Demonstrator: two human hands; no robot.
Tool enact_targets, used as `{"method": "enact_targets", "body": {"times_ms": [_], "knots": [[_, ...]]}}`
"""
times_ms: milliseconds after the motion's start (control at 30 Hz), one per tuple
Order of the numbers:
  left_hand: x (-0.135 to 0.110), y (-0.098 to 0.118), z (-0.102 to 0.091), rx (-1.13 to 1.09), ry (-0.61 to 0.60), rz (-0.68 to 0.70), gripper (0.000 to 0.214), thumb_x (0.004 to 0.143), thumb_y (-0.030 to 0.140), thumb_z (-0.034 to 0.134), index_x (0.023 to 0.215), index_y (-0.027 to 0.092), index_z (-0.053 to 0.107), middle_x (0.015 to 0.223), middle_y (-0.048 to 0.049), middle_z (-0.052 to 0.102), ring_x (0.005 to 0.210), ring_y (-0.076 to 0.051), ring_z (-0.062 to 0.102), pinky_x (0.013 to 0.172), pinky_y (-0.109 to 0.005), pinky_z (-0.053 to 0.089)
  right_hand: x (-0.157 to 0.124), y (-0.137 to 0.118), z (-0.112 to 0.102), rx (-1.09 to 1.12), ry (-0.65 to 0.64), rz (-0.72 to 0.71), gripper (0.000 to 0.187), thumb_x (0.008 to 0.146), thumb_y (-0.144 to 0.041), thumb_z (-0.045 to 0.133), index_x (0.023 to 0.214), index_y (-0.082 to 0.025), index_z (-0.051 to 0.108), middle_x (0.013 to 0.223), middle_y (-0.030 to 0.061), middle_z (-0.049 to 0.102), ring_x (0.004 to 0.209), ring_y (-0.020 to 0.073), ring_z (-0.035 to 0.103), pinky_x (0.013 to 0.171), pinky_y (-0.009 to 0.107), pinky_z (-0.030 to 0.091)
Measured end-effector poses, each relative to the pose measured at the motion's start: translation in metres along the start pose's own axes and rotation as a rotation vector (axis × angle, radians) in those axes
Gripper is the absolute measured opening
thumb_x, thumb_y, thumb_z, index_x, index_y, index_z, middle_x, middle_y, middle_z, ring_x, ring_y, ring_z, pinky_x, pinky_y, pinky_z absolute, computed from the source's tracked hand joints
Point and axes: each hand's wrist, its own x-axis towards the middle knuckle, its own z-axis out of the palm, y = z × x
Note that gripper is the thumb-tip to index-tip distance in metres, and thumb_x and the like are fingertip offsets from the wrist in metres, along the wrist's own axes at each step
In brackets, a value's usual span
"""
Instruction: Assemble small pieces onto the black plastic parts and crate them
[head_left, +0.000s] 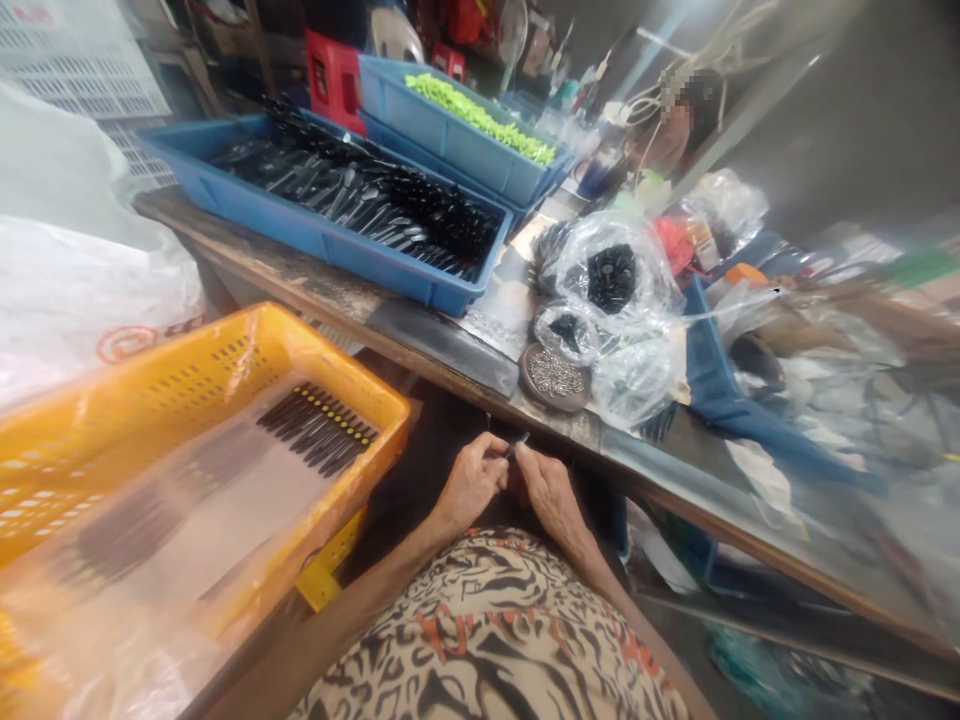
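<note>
Pinching a small black piece [516,446] between them, the left hand [471,482] and right hand [551,490] curl narrow, just below the table [420,350] edge. Beside the left hand, a yellow crate [255,325] holds a neat row of black-handled tools [319,430], with fainter rows under clear plastic. Beyond, on the table, a blue tray [300,235] carries a far larger heap of similar tools [375,195], so much looks left.

We log one slim dark piece [517,445], small and tilted, its lower end pinched between left hand [471,482] and right hand [551,490].
</note>
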Motion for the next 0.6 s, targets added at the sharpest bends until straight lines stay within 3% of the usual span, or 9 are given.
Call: {"method": "enact_targets", "body": {"times_ms": [300, 600], "knots": [[-0.0006, 0.0024, 0.0015, 0.001, 0.001, -0.02, 0.011, 0.071, 0.02, 0.049, 0.081, 0.015, 0.049, 0.051, 0.0046, 0.049, 0.046, -0.008, 0.044, 0.045, -0.019, 0.032, 0.001, -0.0033, -0.0009, 0.111, -0.054, 0.088, 0.064, 0.088, -0.063, 0.03, 0.051, -0.016, 0.052, 0.042, 0.0028, 0.052, 0.033, 0.0127, 0.046, 0.039, 0.024, 0.034], [-0.0021, 0.0048, 0.0027, -0.013, -0.008, -0.045, 0.011, 0.071, 0.019, 0.05, 0.081, 0.015, 0.052, 0.051, 0.0043, 0.05, 0.045, -0.007, 0.041, 0.045, -0.018, 0.03, 0.0011, -0.0018, -0.0064, 0.077, 0.051, 0.067, 0.055, 0.089, -0.057, 0.033, 0.054, -0.018, 0.051, 0.042, 0.0011, 0.05, 0.039, 0.0126, 0.046, 0.044, 0.025, 0.035]]}}
